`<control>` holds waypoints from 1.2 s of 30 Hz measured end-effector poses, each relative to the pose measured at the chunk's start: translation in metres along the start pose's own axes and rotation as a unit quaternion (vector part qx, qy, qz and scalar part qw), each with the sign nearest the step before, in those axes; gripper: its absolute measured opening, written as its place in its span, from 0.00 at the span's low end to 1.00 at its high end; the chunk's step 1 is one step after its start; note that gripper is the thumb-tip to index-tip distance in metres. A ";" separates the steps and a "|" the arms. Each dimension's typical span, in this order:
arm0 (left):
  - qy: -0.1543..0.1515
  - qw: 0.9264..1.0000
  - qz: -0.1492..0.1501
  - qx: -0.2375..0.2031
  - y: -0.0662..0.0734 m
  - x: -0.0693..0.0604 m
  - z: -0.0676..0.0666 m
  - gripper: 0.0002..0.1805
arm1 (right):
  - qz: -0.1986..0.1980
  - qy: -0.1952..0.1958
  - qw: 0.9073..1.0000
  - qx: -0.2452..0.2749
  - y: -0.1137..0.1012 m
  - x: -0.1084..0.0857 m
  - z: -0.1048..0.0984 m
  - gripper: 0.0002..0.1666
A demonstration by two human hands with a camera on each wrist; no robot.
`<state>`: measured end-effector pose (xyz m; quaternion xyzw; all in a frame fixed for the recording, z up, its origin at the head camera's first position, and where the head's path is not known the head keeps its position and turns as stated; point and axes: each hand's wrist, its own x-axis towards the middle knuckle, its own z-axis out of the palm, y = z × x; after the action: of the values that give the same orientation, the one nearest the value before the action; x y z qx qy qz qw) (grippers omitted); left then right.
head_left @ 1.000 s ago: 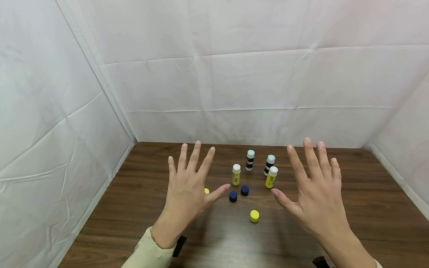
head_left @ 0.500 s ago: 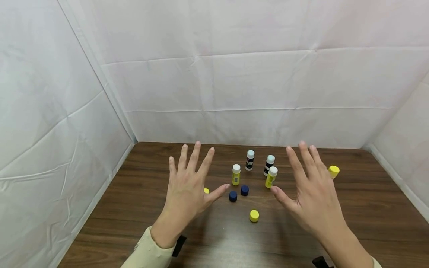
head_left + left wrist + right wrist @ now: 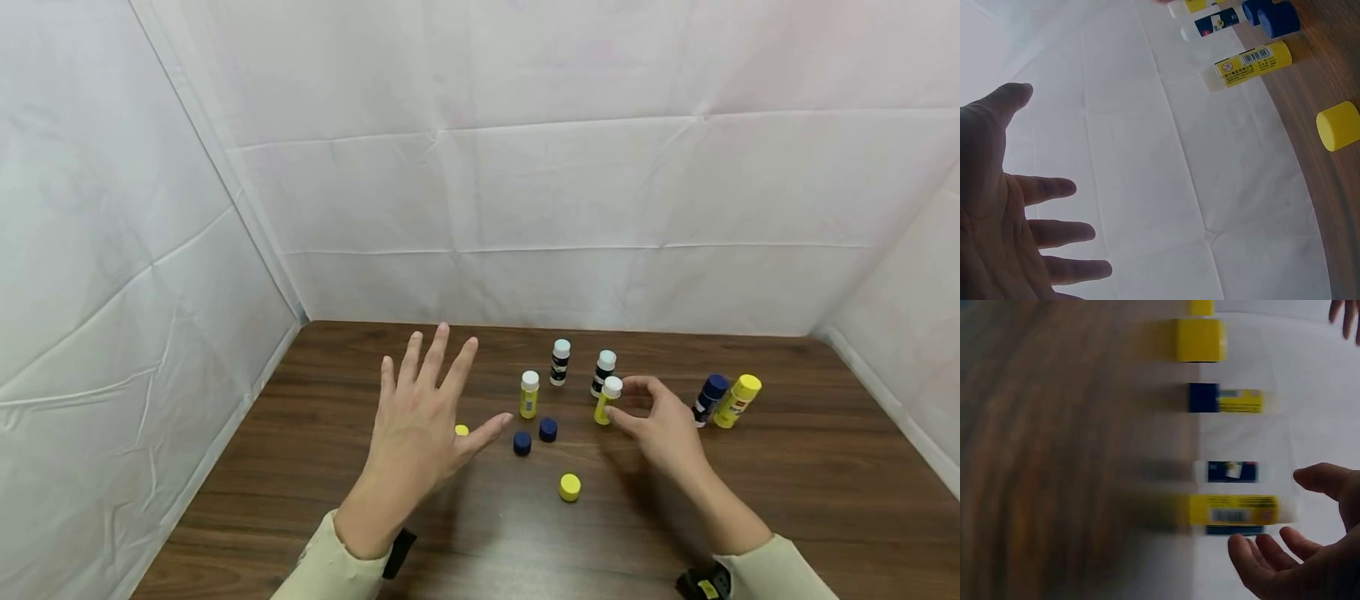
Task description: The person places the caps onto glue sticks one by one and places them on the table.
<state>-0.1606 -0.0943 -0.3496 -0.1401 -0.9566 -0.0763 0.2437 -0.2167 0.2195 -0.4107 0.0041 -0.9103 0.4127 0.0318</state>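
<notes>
Right grip [image 3: 662,423] gapes, holding nothing, by a yellow tube [image 3: 602,408] (left grip [image 3: 420,421] spread, empty).

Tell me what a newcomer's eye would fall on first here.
Probably the left hand, spread wide above the table, left of the sticks. Next, perhaps, the right hand, thumb and fingers close to a white-topped yellow stick, contact unclear. Bright colour may then draw the eye to the yellow cap nearest the head camera and the yellow-capped stick at the far right.

One yellow tube [image 3: 602,409] has a white top [image 3: 612,386].
</notes>
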 end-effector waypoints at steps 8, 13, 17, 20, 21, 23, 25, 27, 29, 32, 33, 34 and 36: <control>-0.006 1.000 -0.002 -0.002 0.000 0.000 0.000 0.49 | 0.037 -0.048 0.997 0.044 0.016 0.022 0.011 0.33; -0.013 1.000 -0.004 -0.008 0.001 -0.001 0.000 0.48 | 0.048 -0.046 0.997 0.046 0.019 0.024 0.014 0.28; -0.021 1.000 -0.006 -0.011 0.001 0.000 0.000 0.48 | 0.050 -0.043 0.996 0.053 0.022 0.026 0.015 0.26; -0.022 1.000 -0.007 -0.011 0.001 0.000 0.001 0.48 | 0.050 -0.040 0.996 0.056 0.023 0.027 0.016 0.25; -0.022 1.000 -0.007 -0.011 0.000 0.000 0.001 0.47 | 0.050 -0.040 0.996 0.058 0.023 0.027 0.016 0.25; -0.017 1.000 -0.006 -0.010 0.000 0.000 0.001 0.47 | 0.048 -0.040 0.996 0.058 0.022 0.027 0.015 0.24; -0.013 1.000 -0.005 -0.009 0.000 0.000 0.001 0.46 | 0.043 -0.038 0.997 0.057 0.020 0.026 0.013 0.23; -0.009 1.000 -0.004 -0.009 0.000 0.000 0.001 0.45 | 0.034 -0.036 0.997 0.053 0.018 0.024 0.009 0.23; -0.007 1.000 -0.003 -0.010 0.000 0.000 0.001 0.44 | 0.021 -0.035 0.998 0.056 0.014 0.021 0.005 0.23; -0.006 1.000 -0.003 -0.015 -0.001 0.000 0.000 0.43 | 0.004 -0.032 0.997 0.072 0.005 0.015 -0.003 0.24; -0.005 1.000 -0.003 -0.016 -0.001 0.000 0.000 0.43 | -0.001 -0.031 0.996 0.081 0.001 0.012 -0.006 0.25; -0.005 1.000 -0.003 -0.017 -0.001 -0.001 0.000 0.43 | -0.005 -0.030 0.995 0.090 -0.003 0.009 -0.009 0.25; -0.005 1.000 -0.003 -0.020 -0.001 -0.001 -0.001 0.42 | -0.016 -0.021 0.995 0.100 -0.014 0.001 -0.015 0.26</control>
<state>-0.1599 -0.0958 -0.3491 -0.1421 -0.9565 -0.0952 0.2363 -0.2164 0.2215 -0.3904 0.0303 -0.8648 0.5010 0.0181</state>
